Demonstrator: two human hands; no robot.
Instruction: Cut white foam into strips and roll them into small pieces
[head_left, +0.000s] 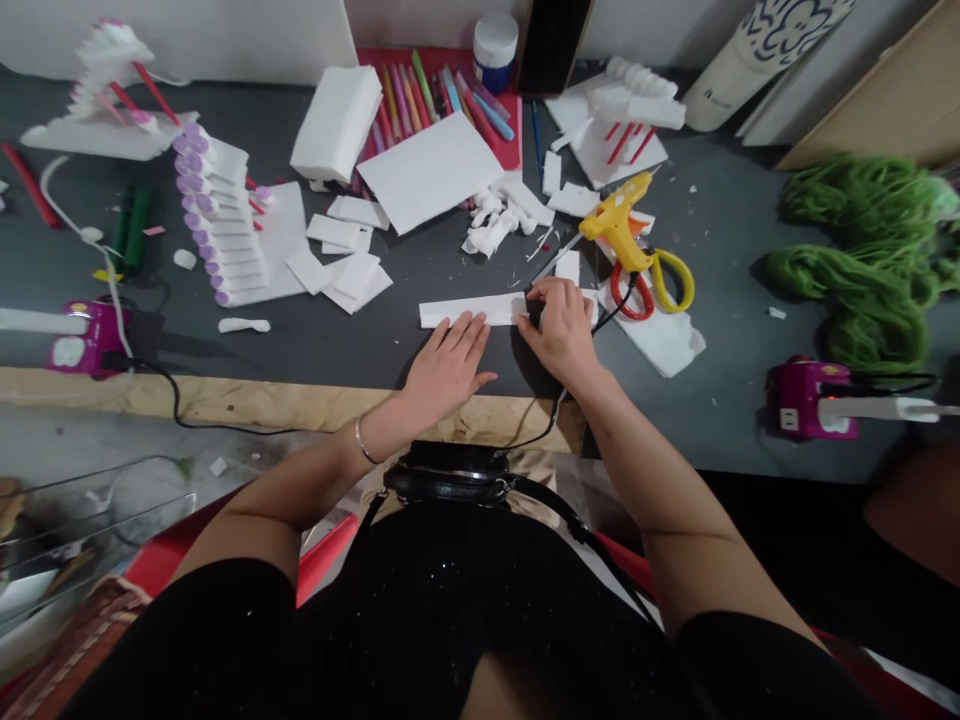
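Grey bench point(322, 340) with a plywood front edge, crowded with craft supplies
White foam strip point(469, 310) near the front, yellow glue gun point(619, 225) beside red-and-yellow scissors point(651, 285), green yarn point(862, 265) heaped at right, foam offcuts point(352, 265) left of centre

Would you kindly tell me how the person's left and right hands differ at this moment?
The left hand lies flat with its fingers spread, while the right hand curls over the white foam strip. The left hand's fingertips meet the strip's lower edge, whereas the right hand sits at its right end. The left wrist wears a silver bangle; the right shows none. Both hands are bare and touch the strip.
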